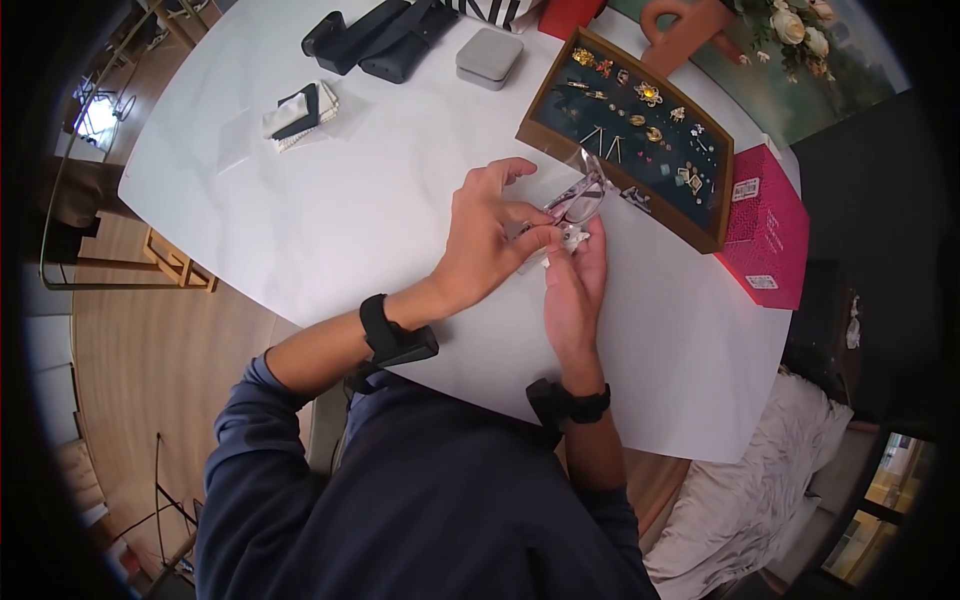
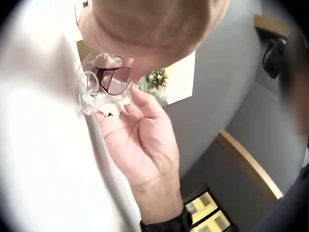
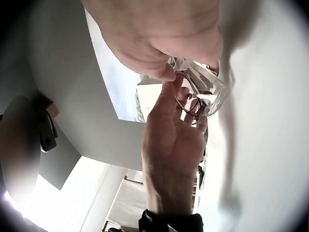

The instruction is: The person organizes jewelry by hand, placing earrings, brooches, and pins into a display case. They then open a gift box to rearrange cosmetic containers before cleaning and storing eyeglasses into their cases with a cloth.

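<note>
A pair of thin-framed glasses [image 1: 580, 203], with clear plastic around it, is held between both hands above the white table. My left hand [image 1: 481, 235] pinches the frame with thumb and finger, its index finger raised and curved. From below, my right hand [image 1: 577, 290] grips the glasses and a crumpled white piece [image 1: 573, 238], thumb on top. The left wrist view shows a dark reddish rim and lens [image 2: 116, 80] near the fingertips, with the white piece [image 2: 112, 105] under it. In the right wrist view, clear plastic [image 3: 212, 89] surrounds the frame [image 3: 186, 100].
A wooden jewellery tray [image 1: 625, 140] lies beyond the hands, beside a pink box [image 1: 765, 230]. Farther back are a grey case [image 1: 489, 56], black pouches [image 1: 385, 38] and folded cloths [image 1: 303, 112]. A white table [image 1: 380, 190] carries them all.
</note>
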Demonstrator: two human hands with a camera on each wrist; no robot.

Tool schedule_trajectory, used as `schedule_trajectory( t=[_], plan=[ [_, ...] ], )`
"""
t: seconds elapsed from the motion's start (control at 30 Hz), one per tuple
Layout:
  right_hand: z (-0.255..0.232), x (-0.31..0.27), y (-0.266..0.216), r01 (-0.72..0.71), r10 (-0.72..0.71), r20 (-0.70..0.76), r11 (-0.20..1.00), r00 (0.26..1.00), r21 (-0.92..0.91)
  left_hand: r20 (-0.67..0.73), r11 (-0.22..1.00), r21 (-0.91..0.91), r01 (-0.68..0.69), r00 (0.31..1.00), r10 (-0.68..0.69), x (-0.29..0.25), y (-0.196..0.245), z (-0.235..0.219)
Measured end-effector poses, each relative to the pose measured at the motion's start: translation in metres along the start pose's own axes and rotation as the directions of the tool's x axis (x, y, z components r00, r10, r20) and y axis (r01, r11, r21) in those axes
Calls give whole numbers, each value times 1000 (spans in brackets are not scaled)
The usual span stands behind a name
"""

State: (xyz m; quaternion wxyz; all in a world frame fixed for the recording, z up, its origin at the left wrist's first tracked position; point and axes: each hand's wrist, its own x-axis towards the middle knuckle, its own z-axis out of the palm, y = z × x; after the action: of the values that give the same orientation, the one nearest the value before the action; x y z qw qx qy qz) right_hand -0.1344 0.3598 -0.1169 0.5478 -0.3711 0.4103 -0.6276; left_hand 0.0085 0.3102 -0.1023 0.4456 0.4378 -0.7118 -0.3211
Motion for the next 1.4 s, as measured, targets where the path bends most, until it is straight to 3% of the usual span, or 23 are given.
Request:
schedule_trajectory(
  t=[0.03,0.1,0.23,0.33,0.4,0.47,0.53,0.63,0.73,0.83,0.93,1.03,1.13,1.23,1.3,1.4],
  plan=[
    [0,1,1,25,-24,9,999,1000,-44,-14,994,93,-51,999,53,0,2,1],
    [0,3,5,74,-71,29,988,997,-132,-35,998,54,-24,999,26,1,-3,3],
    [5,3,4,61,-61,-4,997,998,-48,-58,999,32,-31,998,33,0,-3,2],
    [4,2,2,28,-28,7,998,1000,57,45,969,-244,-30,998,42,2,2,-3],
    [2,4,0,24,-25,28,998,999,59,-49,928,-372,23,998,-44,3,18,-4],
    [4,2,-2,0,-2,20,998,1000,68,-57,935,-355,10,998,-33,4,20,-3],
    [7,3,-3,-13,12,15,998,1000,61,24,979,-193,-71,997,77,5,8,-4],
    [10,5,-3,-3,3,7,1000,1000,29,116,977,-149,-151,979,169,6,1,-5],
    [7,6,-2,19,-19,6,1000,1000,-6,171,909,-414,41,985,34,7,-5,-5],
    [9,6,-7,37,-37,14,999,999,-32,159,726,-650,224,974,-159,10,2,-2],
    [11,8,-9,53,-53,-4,998,999,-31,264,623,-692,364,932,-251,8,-1,-3],
    [11,8,-4,24,-25,-35,1000,999,-9,125,905,-386,180,982,-141,10,9,-4],
    [10,6,1,54,-57,-29,994,998,-95,176,870,-388,303,951,-252,9,2,-10],
    [0,8,3,79,-77,17,971,997,-228,103,870,-424,253,967,-232,6,-12,-6],
    [-5,10,7,100,-87,50,925,995,-367,20,960,-248,132,991,-131,3,-15,-4],
    [-9,13,-15,-120,103,-80,963,991,-243,-7,998,58,-26,1000,26,8,-7,-13]
  ],
)
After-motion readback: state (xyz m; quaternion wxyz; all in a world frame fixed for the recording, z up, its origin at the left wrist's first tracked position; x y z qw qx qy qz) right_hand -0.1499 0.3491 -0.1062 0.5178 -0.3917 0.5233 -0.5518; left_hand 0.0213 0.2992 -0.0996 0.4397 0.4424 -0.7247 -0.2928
